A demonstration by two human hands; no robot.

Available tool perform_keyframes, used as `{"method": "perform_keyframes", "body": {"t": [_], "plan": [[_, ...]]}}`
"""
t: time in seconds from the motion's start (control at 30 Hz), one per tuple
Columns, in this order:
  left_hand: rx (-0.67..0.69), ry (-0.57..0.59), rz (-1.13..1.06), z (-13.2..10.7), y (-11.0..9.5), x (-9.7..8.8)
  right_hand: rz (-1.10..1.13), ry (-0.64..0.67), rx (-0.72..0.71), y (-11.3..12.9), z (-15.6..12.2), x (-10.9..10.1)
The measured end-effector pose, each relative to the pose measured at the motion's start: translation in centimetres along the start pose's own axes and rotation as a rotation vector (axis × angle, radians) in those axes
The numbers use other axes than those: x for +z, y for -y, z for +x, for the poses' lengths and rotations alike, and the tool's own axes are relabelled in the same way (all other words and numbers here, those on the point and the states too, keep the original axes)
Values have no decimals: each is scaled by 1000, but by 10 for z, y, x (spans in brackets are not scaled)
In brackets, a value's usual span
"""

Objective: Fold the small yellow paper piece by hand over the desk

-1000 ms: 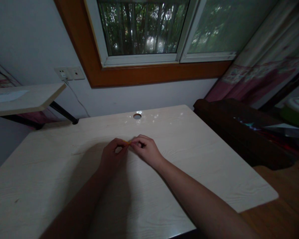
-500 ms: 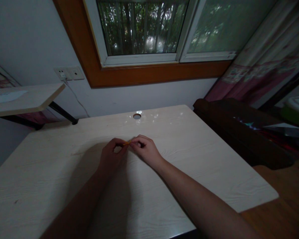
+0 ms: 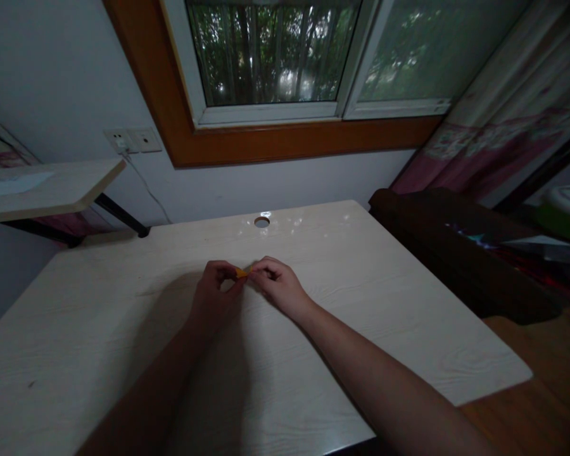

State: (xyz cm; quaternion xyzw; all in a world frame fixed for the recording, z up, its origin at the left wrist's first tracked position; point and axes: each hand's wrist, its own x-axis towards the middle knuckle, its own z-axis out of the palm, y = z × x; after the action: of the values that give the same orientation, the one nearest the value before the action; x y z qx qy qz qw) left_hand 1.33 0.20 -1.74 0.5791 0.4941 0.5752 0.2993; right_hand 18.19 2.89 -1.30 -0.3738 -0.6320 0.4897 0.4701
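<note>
Between my fingertips is a small orange-yellow piece (image 3: 241,273), thin and folded-looking, perhaps paper; its exact kind is too small to make out. My left hand (image 3: 215,288) pinches it from the left with thumb and forefinger. From the right, my right hand (image 3: 278,280) pinches its other end, fingers curled. Both hands are close together over the middle of the pale wood-grain table (image 3: 384,278), and the fingers cover most of the piece.
A round cable hole (image 3: 261,222) is near the table's back edge. At the left stands a raised shelf (image 3: 85,183) on black legs. A wall socket (image 3: 133,140) has a white cable hanging from it. Dark furniture (image 3: 422,221) flanks the table's right side.
The orange-yellow piece shows a little more of its surface between the fingers. My left hand's fingers have shifted slightly upward; my right hand is nearly still.
</note>
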Motion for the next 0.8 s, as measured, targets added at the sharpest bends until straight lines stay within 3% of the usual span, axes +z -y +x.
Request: {"method": "perform_keyframes", "body": {"t": [0.5, 0.8], "plan": [[-5, 8, -157, 1, -3, 3, 452, 76, 161, -2, 2, 1], [10, -6, -129, 0, 2, 1, 355, 7, 180, 2, 3, 2]]}}
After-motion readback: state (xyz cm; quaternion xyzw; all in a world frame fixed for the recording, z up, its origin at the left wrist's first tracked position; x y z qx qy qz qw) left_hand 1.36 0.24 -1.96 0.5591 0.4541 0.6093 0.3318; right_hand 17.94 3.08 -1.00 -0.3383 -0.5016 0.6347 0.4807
